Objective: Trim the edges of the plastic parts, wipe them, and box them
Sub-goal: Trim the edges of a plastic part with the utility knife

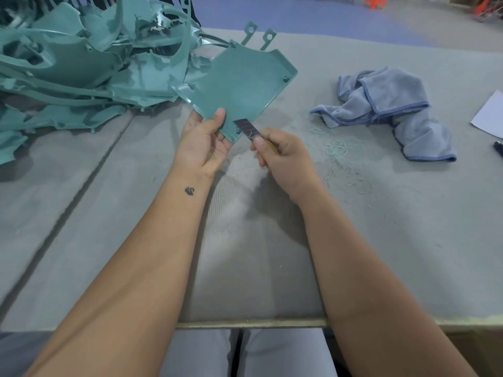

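A flat teal plastic part (239, 85) with two holed tabs at its far edge is held over the grey table. My left hand (204, 142) pinches its near corner, thumb on top and fingers beneath. My right hand (283, 159) grips a utility knife (249, 129) with a yellow handle. The segmented blade lies against the part's near right edge. A crumpled blue-grey cloth (386, 110) lies on the table to the right.
A big heap of teal plastic parts (81, 63) fills the far left of the grey table (408, 227). Thin teal shavings (337, 151) are scattered right of my hands. A white sheet (490, 115) and a small black object (498, 148) sit at the right edge.
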The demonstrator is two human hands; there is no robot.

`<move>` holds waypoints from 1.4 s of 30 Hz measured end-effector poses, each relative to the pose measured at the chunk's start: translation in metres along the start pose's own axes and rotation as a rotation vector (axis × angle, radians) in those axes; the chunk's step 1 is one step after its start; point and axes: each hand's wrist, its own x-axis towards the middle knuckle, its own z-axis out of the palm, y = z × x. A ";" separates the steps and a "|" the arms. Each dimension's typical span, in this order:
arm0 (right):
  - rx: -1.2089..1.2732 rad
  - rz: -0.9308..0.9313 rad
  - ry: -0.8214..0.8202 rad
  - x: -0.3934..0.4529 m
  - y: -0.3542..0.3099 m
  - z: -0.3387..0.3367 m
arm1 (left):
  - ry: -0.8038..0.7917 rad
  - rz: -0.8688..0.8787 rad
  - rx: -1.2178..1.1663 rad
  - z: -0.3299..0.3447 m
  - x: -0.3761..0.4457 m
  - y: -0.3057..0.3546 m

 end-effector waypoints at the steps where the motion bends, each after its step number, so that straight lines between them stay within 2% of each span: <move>1: -0.050 -0.008 -0.056 0.001 0.001 0.000 | -0.001 0.004 -0.006 0.000 0.000 0.000; 4: -0.123 -0.043 -0.178 0.001 0.001 0.004 | -0.016 0.026 -0.032 0.002 -0.001 -0.001; 7: 0.146 -0.036 -0.082 0.001 0.001 -0.002 | -0.023 -0.004 -0.070 0.003 -0.002 -0.002; 9: 0.219 -0.011 -0.016 0.001 0.002 -0.005 | -0.024 -0.033 -0.073 0.003 -0.003 -0.001; 14: 0.019 0.020 -0.107 0.001 0.005 -0.001 | -0.025 -0.026 -0.075 0.002 -0.003 0.003; 16: 0.137 0.069 -0.031 0.001 0.003 -0.005 | -0.020 -0.033 -0.087 0.000 -0.005 0.006; 18: 0.160 0.104 0.155 0.001 0.002 -0.008 | 0.000 -0.023 -0.028 -0.003 -0.004 0.009; 20: -0.118 0.086 0.282 0.001 0.004 -0.009 | 0.036 0.020 0.098 -0.005 -0.003 0.011; 22: -0.432 0.081 0.251 0.002 0.006 -0.012 | 0.075 0.080 0.214 -0.005 -0.002 0.011; 25: -0.602 0.109 0.170 0.000 0.006 -0.011 | 0.109 0.201 0.351 -0.004 -0.003 0.010; 28: -0.683 0.029 0.338 -0.001 0.003 -0.009 | 0.087 0.395 0.600 -0.005 -0.006 0.009; 30: -0.632 0.014 0.417 0.000 -0.002 -0.010 | 0.097 0.476 0.805 -0.005 -0.006 0.006; 33: -0.500 0.029 0.299 0.001 -0.008 -0.004 | 0.147 0.488 1.110 -0.008 -0.006 0.001; 36: 0.003 0.139 0.163 0.002 -0.020 0.004 | 0.144 0.522 1.321 -0.009 -0.010 0.000; 39: 0.413 0.225 0.133 0.009 -0.025 0.004 | 0.031 0.546 1.560 -0.005 -0.014 -0.001; 41: 0.481 0.218 0.200 0.013 -0.027 0.003 | -0.090 0.575 1.733 -0.002 -0.015 -0.004; 42: 0.451 0.220 0.266 0.015 -0.027 0.000 | -0.172 0.573 1.746 -0.001 -0.017 -0.006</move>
